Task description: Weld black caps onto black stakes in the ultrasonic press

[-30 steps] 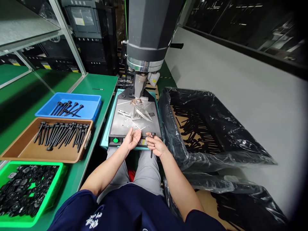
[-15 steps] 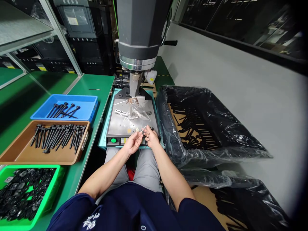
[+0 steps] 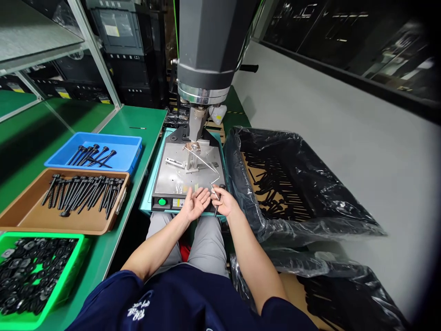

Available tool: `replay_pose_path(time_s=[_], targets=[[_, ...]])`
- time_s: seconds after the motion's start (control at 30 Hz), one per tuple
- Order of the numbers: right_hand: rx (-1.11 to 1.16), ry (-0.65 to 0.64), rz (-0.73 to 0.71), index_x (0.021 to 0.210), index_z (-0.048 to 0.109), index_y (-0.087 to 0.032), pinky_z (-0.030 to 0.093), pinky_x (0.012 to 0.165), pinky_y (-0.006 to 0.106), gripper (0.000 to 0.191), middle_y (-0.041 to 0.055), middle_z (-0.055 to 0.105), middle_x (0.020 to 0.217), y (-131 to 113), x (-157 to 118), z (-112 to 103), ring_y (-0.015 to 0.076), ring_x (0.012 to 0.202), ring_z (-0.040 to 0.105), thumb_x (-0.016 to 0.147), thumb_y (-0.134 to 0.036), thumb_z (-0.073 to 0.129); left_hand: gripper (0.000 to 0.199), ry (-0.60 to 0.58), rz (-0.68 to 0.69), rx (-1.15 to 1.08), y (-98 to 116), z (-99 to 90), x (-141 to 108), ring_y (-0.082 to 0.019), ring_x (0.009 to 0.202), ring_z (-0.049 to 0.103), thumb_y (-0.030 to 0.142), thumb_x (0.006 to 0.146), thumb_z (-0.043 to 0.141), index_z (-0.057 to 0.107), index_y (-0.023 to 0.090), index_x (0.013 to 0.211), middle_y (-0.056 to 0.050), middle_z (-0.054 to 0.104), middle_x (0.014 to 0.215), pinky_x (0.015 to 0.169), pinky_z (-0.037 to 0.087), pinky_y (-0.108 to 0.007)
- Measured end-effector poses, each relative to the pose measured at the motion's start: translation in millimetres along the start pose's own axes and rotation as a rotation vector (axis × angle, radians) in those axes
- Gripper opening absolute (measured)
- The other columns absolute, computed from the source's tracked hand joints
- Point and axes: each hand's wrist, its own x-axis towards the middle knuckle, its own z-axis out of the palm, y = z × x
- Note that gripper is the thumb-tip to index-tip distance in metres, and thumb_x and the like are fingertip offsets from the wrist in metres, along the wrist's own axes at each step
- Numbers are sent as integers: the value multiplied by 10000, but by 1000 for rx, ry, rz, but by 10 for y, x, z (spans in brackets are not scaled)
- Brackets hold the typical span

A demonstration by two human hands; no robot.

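My left hand [image 3: 197, 203] is open, palm up with the fingers stretched out, in front of the machine's metal plate [image 3: 165, 184]. Beside it, my right hand [image 3: 225, 202] is closed on a thin bent metal wire [image 3: 203, 161] and a black headed rod [image 3: 216, 210]. From the fingertips the wire reaches over the plate to the metal fixture [image 3: 192, 161]. The rod hangs down from the curled fingers, its head near the top of the hand. Above the fixture stands the grey machine head [image 3: 206, 55] with its narrow tip.
On the left bench are a blue tray [image 3: 132, 154] and a brown tray [image 3: 20, 202] of black headed rods. A green bin [image 3: 74, 271] there holds small black parts. To the right stands a plastic-lined box [image 3: 303, 165] of black rods. A green button [image 3: 161, 201] faces me.
My left hand has moved off the wire and opened palm up. The wire, blurred before, now shows clearly in my right hand. The camera view has shifted slightly.
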Motion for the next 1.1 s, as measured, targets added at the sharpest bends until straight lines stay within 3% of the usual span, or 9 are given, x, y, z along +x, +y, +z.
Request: replay_pose_path(time_s=[0.1, 0.2, 0.3, 0.4, 0.57, 0.67, 0.77, 0.93, 1.1], targets=[[-32, -27, -5, 902, 607, -180, 237, 291, 87, 285, -52, 563, 623, -15, -25, -48, 42, 434, 433, 656, -86, 716, 412, 45, 108, -115, 117, 14, 14, -228, 1047, 659, 504, 885, 533, 615, 136, 1051, -148, 676, 1134, 861, 549, -362], [-38, -57, -45, 936, 617, -191, 253, 303, 93, 296, -32, 590, 645, 19, -4, -116, 63, 466, 470, 682, -82, 722, 281, 123, 215, -125, 244, 14, -75, -234, 1060, 657, 354, 902, 523, 626, 138, 1050, -150, 673, 1160, 835, 561, -353], [68, -77, -50, 976, 617, -193, 274, 306, 120, 219, 23, 642, 732, 112, 60, -188, 92, 495, 498, 800, -297, 694, 214, 166, 286, -45, 338, 70, -214, -232, 1023, 675, 230, 914, 496, 637, 136, 1045, -138, 688, 1143, 826, 573, -349], [199, -80, 50, 967, 609, -187, 275, 308, 141, 316, 54, 652, 754, 300, 162, -197, 101, 470, 474, 912, -482, 512, 230, 100, 318, -1, 413, 214, -358, -243, 1036, 675, 242, 927, 492, 645, 144, 1068, -123, 695, 1144, 859, 570, -366], [83, -128, 201, 883, 604, -182, 207, 322, 139, 218, -6, 588, 630, 711, 375, 110, 70, 409, 401, 907, -394, 560, 287, -10, 348, 42, 509, 528, -564, -271, 1154, 618, 273, 932, 492, 633, 162, 1155, -130, 641, 1265, 947, 528, -427], [-98, -175, -3, 849, 629, -186, 375, 414, 187, 215, 6, 641, 702, 766, 519, 429, 103, 517, 528, 804, -388, 687, 312, -45, 365, 82, 520, 657, -653, -279, 1210, 581, 277, 934, 498, 613, 175, 1205, -136, 617, 1304, 1012, 478, -473], [-281, -209, -290, 963, 662, -202, 516, 691, 278, 271, 22, 691, 858, 564, 689, 712, 172, 764, 638, 772, -392, 688, 311, -66, 385, 138, 520, 696, -714, -281, 1219, 574, 274, 938, 500, 612, 163, 1206, -148, 605, 1319, 1028, 463, -477], [-701, 6, -861, 1091, 660, -217, 461, 933, 373, 334, 53, 686, 1082, 36, 966, 990, 216, 979, 613, 781, -337, 628, 306, -78, 407, 220, 562, 653, -739, -278, 1188, 595, 294, 931, 513, 628, 148, 1174, -138, 573, 1364, 1002, 488, -430], [-861, 123, -1117, 1098, 675, -207, 459, 922, 377, 315, 78, 681, 1076, -242, 1119, 1111, 213, 948, 599, 831, -334, 568, 351, -104, 392, 261, 599, 675, -704, -276, 1196, 587, 313, 928, 513, 603, 147, 1223, -142, 554, 1384, 1020, 469, -440]])
